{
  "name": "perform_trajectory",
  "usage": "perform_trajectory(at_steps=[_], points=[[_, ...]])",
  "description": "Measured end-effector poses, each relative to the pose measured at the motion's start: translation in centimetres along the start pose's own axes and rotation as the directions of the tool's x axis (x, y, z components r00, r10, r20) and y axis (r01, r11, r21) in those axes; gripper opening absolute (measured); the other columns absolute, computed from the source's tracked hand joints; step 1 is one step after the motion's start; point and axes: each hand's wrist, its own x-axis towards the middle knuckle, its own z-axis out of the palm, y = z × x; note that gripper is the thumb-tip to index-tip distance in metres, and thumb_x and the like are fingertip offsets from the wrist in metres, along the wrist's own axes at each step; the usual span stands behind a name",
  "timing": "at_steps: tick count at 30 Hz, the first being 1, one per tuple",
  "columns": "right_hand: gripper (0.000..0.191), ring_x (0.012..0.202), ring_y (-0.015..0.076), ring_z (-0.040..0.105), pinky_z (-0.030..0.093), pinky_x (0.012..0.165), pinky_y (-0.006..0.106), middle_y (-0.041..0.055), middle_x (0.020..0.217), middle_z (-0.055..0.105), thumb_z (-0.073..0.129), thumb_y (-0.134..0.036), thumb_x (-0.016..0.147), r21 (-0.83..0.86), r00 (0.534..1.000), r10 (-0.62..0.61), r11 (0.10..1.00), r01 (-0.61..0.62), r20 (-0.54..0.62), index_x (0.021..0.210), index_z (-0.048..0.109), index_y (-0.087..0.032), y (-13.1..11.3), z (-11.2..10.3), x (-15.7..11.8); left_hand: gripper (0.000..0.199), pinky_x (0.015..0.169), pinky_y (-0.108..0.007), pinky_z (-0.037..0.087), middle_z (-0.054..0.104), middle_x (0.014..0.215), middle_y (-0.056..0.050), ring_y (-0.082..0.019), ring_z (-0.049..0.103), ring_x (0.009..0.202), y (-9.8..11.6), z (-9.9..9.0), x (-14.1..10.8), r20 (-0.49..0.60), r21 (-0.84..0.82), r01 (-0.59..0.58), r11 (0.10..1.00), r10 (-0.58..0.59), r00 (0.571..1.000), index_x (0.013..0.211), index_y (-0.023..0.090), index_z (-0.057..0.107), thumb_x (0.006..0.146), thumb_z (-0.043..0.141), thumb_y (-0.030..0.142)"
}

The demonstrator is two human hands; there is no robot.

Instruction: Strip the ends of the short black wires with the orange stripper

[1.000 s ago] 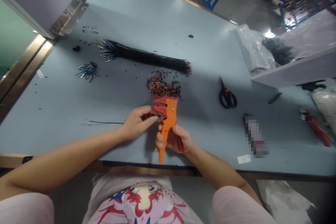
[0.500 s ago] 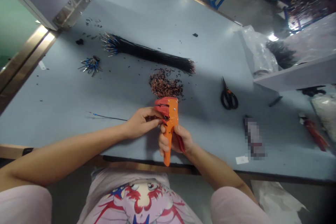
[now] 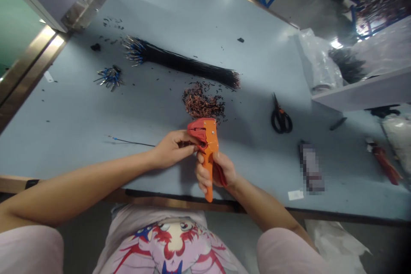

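Observation:
An orange and red wire stripper (image 3: 210,137) is gripped by its handles in my right hand (image 3: 224,169). My left hand (image 3: 175,150) pinches a thin black wire (image 3: 138,143) close to the tool's red jaws. The wire runs out to the left behind that hand and ends in a blue terminal with a metal tip. Its other end is hidden by my fingers and the jaws. Just beyond the tool lies a heap of copper and black offcuts (image 3: 202,102). Farther back rests a long bundle of black wires (image 3: 186,62) with blue terminals at its left end.
A small pile of blue terminal pieces (image 3: 109,77) lies at the left. To the right are black scissors (image 3: 281,117), a blurred-out object (image 3: 311,167), a white label (image 3: 296,195) and a red-handled tool (image 3: 385,165). Plastic bags (image 3: 321,62) sit by a shelf.
The wire stripper's handle has swung slightly to the right, and its red jaws have shifted a little. My left hand keeps its hold on the wire at the jaws.

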Motion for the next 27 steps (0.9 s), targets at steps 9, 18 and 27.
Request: perform_trajectory(at_steps=[9, 18, 27], points=[[0.038, 0.038, 0.0086, 0.041, 0.045, 0.037, 0.022, -0.0065, 0.055, 0.05, 0.053, -0.056, 0.088, -0.024, 0.999, -0.017, 1.0, 0.016, -0.038, 0.088, 0.046, -0.019, -0.1, 0.3, 0.0, 0.017, 0.076, -0.027, 0.053, 0.074, 0.095, -0.007, -0.016, 0.068, 0.086, 0.5, -0.3, 0.1, 0.031, -0.009, 0.08, 0.997, -0.08, 0.996, 0.095, 0.015, 0.07, 0.083, 0.059, 0.02], [0.038, 0.034, 0.0064, 0.03, 0.038, 0.032, 0.017, -0.0086, 0.049, 0.043, 0.055, -0.057, 0.086, 0.015, 0.986, -0.005, 1.0, 0.007, -0.165, 0.083, 0.046, -0.02, -0.4, 0.2, 0.2, 0.018, 0.078, -0.028, 0.054, 0.073, 0.094, -0.007, -0.016, 0.068, 0.085, 0.4, -0.3, 0.4, -0.032, 0.036, 0.11, 0.993, -0.109, 0.993, 0.094, 0.013, 0.066, 0.078, 0.06, 0.018], [0.036, 0.037, 0.0078, 0.033, 0.043, 0.036, 0.019, -0.0068, 0.053, 0.043, 0.038, -0.052, 0.096, 0.082, 0.961, -0.054, 0.993, 0.079, -0.272, 0.085, 0.049, -0.019, -2.2, -0.6, 0.7, 0.013, 0.064, -0.023, 0.047, 0.068, 0.078, -0.003, -0.012, 0.061, 0.07, 0.6, -0.7, 0.6, -0.104, 0.246, 0.084, 0.966, -0.059, 0.993, 0.084, 0.016, 0.071, 0.082, 0.061, 0.025]])
